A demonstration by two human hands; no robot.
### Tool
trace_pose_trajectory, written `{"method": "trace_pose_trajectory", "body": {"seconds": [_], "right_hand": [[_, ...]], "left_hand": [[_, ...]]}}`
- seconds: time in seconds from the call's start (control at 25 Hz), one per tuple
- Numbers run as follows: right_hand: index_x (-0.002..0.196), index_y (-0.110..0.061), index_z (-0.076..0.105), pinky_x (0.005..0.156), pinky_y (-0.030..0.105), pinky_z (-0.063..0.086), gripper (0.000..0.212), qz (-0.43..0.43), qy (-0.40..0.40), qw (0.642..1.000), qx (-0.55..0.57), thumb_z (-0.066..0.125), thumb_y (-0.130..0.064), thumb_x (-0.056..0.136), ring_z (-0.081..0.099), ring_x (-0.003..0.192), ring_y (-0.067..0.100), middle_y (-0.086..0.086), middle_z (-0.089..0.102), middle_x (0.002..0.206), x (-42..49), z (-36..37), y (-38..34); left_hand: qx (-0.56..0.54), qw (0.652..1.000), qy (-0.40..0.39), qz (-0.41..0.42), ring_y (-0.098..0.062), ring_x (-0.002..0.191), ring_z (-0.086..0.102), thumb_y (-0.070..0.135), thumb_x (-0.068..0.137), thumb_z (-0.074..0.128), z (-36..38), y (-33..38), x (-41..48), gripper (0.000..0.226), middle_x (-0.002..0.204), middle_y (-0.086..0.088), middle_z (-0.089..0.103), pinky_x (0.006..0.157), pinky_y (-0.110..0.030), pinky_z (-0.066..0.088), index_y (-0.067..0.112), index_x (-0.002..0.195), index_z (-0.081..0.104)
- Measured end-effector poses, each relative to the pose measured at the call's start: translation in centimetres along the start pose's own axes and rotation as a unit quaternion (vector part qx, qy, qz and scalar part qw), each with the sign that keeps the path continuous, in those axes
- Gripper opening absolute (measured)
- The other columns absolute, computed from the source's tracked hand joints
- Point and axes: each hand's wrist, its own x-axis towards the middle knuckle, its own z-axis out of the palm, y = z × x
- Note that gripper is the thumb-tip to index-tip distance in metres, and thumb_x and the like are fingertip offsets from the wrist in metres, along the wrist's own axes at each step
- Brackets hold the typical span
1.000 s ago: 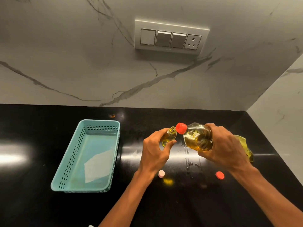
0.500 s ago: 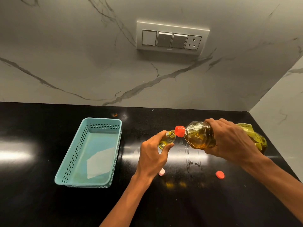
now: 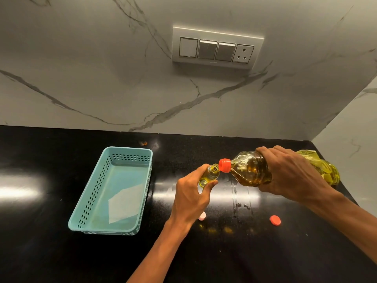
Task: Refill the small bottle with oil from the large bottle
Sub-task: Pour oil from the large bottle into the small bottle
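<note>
Head view: left hand (image 3: 191, 199) held the small bottle (image 3: 210, 175) above the black counter (image 3: 40, 252), thumb and fingers clamped round its lower body, open mouth tipped right toward the large bottle (image 3: 251, 170). The small bottle was clear, with some yellow oil in its bottom part. Right hand (image 3: 293, 172) gripped the large bottle round the middle, fingers wrapped over the top and thumb underneath, the bottle lying nearly on its side and pointing left. Its red neck ring (image 3: 224, 165) sat right at the small bottle's mouth, touching or just short of it; cannot tell which. Amber oil pooled in the shoulder end of the large bottle, and a yellow label showed behind the right hand. Oil stream not visible, too small to tell. On the counter below the hands lay a red cap (image 3: 275, 219), right of a pale pink cap (image 3: 202, 216) partly hidden by the left wrist, the two well apart. Wet drops and streaks (image 3: 242, 205) sat between them, under the bottles. A teal perforated basket (image 3: 130, 155) stood to the left, well apart from the hands, with a white paper (image 3: 125, 203) flat inside. A switch panel (image 3: 216, 49) was on the marble wall (image 3: 81, 78) behind.
</note>
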Motion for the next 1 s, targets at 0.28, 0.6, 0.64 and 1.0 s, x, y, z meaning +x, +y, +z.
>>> {"method": "trace_pose_trajectory", "body": {"seconds": [0.28, 0.6, 0.64, 1.0], "right_hand": [[0.113, 0.002, 0.063, 0.059, 0.038, 0.059, 0.093, -0.007, -0.017, 1.000, -0.022, 0.095, -0.045, 0.040, 0.068, 0.067, 0.028, 0.014, 0.072, 0.086, 0.6, -0.5, 0.2], [0.113, 0.000, 0.063, 0.059, 0.035, 0.057, 0.092, -0.009, -0.026, 0.999, -0.028, 0.094, -0.046, 0.040, 0.067, 0.067, 0.026, 0.012, 0.071, 0.085, 0.9, -1.3, 0.1], [0.113, 0.000, 0.063, 0.059, 0.035, 0.057, 0.092, -0.009, -0.027, 0.999, -0.028, 0.094, -0.046, 0.040, 0.066, 0.067, 0.025, 0.012, 0.071, 0.085, 1.0, -1.3, 0.1], [0.110, 0.000, 0.064, 0.056, 0.035, 0.058, 0.092, -0.011, -0.025, 0.999, -0.030, 0.095, -0.045, 0.036, 0.067, 0.064, 0.025, 0.011, 0.071, 0.082, 1.0, -1.4, 0.0]], "left_hand": [[-0.004, 1.000, 0.004, -0.002, -0.004, 0.094, 0.069, 0.030, 0.088, 0.075, 0.0, -0.2, 0.0, 0.037, 0.104, 0.008, 0.074, 0.082, -0.020, 0.057, 0.022, 0.123, 0.064], [-0.010, 1.000, 0.009, -0.005, -0.006, 0.089, 0.069, 0.034, 0.089, 0.073, 0.1, -0.1, 0.1, 0.037, 0.100, 0.008, 0.074, 0.077, -0.024, 0.058, 0.021, 0.122, 0.064], [-0.011, 1.000, 0.009, -0.006, -0.006, 0.089, 0.069, 0.034, 0.089, 0.073, 0.1, -0.1, 0.1, 0.037, 0.100, 0.008, 0.074, 0.076, -0.025, 0.058, 0.021, 0.122, 0.064], [-0.013, 1.000, 0.006, -0.016, -0.005, 0.090, 0.068, 0.037, 0.090, 0.071, 0.1, -0.1, -0.1, 0.037, 0.099, 0.008, 0.073, 0.078, -0.024, 0.057, 0.019, 0.122, 0.065]]}}
